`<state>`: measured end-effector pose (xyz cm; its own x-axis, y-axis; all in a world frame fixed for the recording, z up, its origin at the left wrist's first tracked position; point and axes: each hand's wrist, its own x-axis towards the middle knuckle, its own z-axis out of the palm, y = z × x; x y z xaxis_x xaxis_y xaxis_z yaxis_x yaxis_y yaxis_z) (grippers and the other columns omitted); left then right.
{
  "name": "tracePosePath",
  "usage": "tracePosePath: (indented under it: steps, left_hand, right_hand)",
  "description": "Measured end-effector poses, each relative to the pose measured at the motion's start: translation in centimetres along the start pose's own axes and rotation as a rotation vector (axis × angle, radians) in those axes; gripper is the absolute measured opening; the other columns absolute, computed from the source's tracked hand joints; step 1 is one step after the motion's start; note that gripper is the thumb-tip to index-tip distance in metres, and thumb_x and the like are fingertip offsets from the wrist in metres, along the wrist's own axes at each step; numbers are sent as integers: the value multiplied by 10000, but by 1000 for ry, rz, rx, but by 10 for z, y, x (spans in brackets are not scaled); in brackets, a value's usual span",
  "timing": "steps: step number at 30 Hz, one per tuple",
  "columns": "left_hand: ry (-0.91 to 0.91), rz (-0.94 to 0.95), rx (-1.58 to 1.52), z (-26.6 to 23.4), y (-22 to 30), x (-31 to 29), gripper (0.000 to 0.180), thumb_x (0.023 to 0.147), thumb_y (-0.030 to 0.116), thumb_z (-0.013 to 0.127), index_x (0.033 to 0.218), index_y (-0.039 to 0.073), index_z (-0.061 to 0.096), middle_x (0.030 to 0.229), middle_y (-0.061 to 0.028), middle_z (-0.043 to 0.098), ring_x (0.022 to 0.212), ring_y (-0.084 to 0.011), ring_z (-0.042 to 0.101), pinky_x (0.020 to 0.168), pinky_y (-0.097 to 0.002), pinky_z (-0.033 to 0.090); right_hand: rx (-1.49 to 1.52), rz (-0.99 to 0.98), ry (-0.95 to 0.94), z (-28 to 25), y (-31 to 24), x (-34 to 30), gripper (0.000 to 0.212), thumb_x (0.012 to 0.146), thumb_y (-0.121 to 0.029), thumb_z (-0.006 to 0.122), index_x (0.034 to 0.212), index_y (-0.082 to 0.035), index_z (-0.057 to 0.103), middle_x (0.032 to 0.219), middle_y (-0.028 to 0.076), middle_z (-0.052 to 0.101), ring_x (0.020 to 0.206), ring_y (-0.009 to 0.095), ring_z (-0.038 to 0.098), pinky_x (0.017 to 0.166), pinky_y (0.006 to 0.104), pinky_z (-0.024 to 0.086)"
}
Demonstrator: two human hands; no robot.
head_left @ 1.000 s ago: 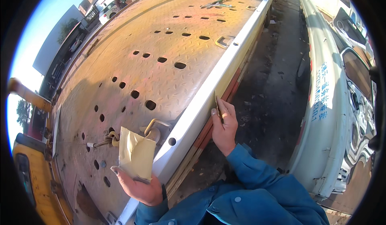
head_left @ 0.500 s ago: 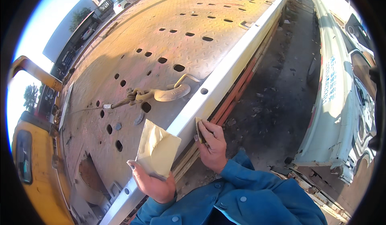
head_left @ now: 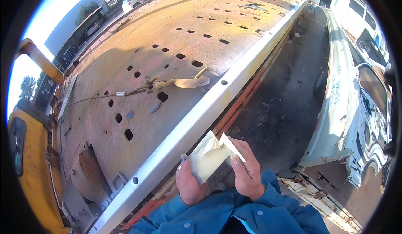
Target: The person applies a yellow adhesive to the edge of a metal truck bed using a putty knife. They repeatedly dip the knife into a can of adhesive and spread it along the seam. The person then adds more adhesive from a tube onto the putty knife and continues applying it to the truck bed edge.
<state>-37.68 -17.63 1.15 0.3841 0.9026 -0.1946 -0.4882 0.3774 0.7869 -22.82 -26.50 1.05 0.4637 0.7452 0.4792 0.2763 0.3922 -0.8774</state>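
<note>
My left hand (head_left: 190,184) grips a flat square board (head_left: 204,160) from below, its thumb along the near left edge. Smooth cream putty lies smeared over the board. Between the fingers and thumb of my right hand (head_left: 250,174) is a small flat putty spreader (head_left: 233,148), its face coated in the same cream paste. The spreader's edge meets the putty at the board's right side. Both hands are close together in front of my body, on the near side of a white metal rail (head_left: 180,135). Pale smudges mark my fingertips.
Beyond the rail stretches a yellow, worn steel deck (head_left: 167,50) with oval holes. On it lie a heavy hook (head_left: 191,82) and its wire cable (head_left: 94,98). A damaged white vehicle body (head_left: 335,121) stands at right, and a yellow cab (head_left: 31,158) at left.
My right hand has drawn back from the rail with the spreader and come to the board. My left hand has shifted right with the board, off the rail's line. The view has shifted slightly.
</note>
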Motion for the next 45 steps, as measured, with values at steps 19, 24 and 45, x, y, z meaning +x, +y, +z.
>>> tracePosePath:
  steps: [19, 24, 45]
  left_hand:
    - [130, 424, 270, 8, -10, 0, 598, 1224, 440, 570, 1451, -109, 646, 1374, -204, 744, 1218, -276, 739, 1060, -417, 592]
    - [616, 652, 182, 12, 7, -5, 631, 1197, 518, 604, 1508, -30, 558, 1433, -212, 690, 1321, -323, 714, 1128, -453, 596]
    - [853, 853, 156, -70, 86, -15, 689, 1233, 493, 506, 1663, -36, 409, 1639, -207, 542, 1485, -309, 562, 1319, -472, 394]
  right_hand:
    - [-338, -260, -393, -43, 15, -2, 477, 920, 75, 764, 1353, -109, 846, 1376, 146, 741, 1289, 366, 693, 1148, 509, 573]
    - [-31, 107, 33, -68, 96, 42, 331, 1113, 4, 672, 1430, 3, 766, 1314, 158, 775, 1180, 264, 762, 1051, 349, 581]
    - [-338, -21, 500, -2, 154, 121, 436, 1134, -58, 667, 1566, -11, 690, 1445, 175, 689, 1321, 309, 702, 1133, 406, 568]
